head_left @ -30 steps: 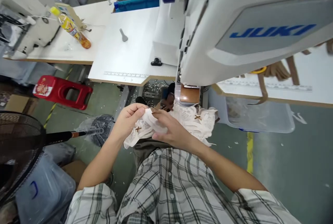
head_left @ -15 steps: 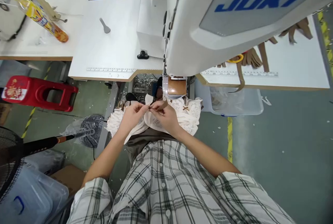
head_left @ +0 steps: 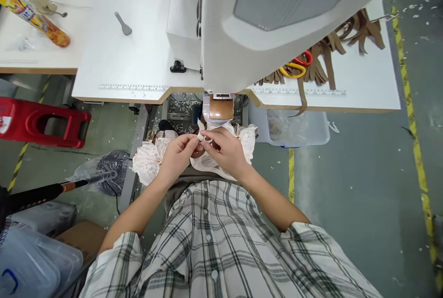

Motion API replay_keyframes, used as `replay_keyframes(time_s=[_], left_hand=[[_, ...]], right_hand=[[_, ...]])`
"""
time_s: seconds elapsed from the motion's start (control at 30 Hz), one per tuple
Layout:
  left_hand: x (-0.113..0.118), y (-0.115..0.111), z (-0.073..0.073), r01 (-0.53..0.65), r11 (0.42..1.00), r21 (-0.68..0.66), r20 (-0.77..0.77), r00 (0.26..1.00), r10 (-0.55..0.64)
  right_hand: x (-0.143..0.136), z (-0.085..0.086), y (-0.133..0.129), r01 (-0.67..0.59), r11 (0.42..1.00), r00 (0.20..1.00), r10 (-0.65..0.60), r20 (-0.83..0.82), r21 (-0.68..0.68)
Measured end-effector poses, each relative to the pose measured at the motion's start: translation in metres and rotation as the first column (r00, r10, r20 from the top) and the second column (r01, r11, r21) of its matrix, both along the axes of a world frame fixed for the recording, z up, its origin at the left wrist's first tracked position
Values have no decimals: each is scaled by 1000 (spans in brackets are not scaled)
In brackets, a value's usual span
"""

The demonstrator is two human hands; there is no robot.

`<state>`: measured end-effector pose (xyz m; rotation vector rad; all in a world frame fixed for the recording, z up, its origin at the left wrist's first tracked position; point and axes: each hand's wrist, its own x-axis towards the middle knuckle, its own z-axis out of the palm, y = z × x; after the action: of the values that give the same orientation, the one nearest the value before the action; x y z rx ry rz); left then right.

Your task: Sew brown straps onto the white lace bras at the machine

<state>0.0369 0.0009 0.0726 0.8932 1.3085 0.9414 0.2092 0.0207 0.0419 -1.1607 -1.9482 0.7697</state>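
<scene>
White lace fabric [head_left: 149,158] with ruffled edges lies bunched over the lap, below the head of a white sewing machine [head_left: 263,39]. My left hand [head_left: 180,154] pinches a narrow edge of this cloth between thumb and forefinger. Close against it, my right hand [head_left: 226,151] is closed on the same edge, fingertips almost touching the left ones. A small white end of cloth stands up between the two hands. Whether a brown strip is still in the right fingers cannot be made out. The machine's needle area is hidden behind its head.
On the white table [head_left: 145,53] right of the machine lie brown fabric strips [head_left: 316,65] and scissors with yellow and red handles [head_left: 294,69]. A grey tool [head_left: 123,24] and a drink bottle [head_left: 34,16] are at left. A plastic bin [head_left: 320,128] sits below; a red stool [head_left: 44,122] stands left.
The camera view has shifted to the right. My hands have drawn closer together on the cloth edge, and the brown strip visible before in my right fingers no longer shows clearly.
</scene>
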Motion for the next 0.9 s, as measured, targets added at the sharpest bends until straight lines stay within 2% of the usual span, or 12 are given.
replay_keyframes(time_s=[0.2,0.37,0.43,0.5,0.57,0.6,0.67,0.7,0.73,0.77,0.8,0.9], left_hand=[[1,0,-2,22,1000,-12,-23,1000,-22],[5,8,-2,67,997,-33,-72,995,-69],[8,11,-3,89,995,-39,-122,988,-93],[9,14,-8,91,995,-42,-162,982,-97],[7,16,-14,60,998,-25,-171,983,-63],[5,16,-17,39,999,-9,-167,985,-40],[1,16,-20,31,999,28,-195,981,-25],[0,16,-20,45,998,37,-219,975,-36],[-1,16,-19,63,997,35,-242,969,-53],[-2,16,-16,79,997,22,-255,964,-71],[-1,16,-13,89,996,3,-256,963,-85],[2,18,-3,86,996,-29,-227,970,-91]], right_hand=[[-4,-5,4,69,996,997,-71,-37,-54],[-5,-15,0,82,993,993,-74,-90,82],[-4,-20,0,37,988,998,-28,-62,148],[6,-26,9,-71,981,997,71,5,183],[30,-30,34,-119,975,991,107,76,189],[48,-29,53,-72,978,993,52,108,197],[90,-21,100,145,960,963,-193,190,239],[111,-14,126,289,920,901,-355,250,263],[131,-6,153,363,889,819,-447,360,278],[148,2,177,388,884,724,-467,507,259],[161,10,199,369,906,647,-410,643,206],[180,27,242,281,956,594,-246,766,89]])
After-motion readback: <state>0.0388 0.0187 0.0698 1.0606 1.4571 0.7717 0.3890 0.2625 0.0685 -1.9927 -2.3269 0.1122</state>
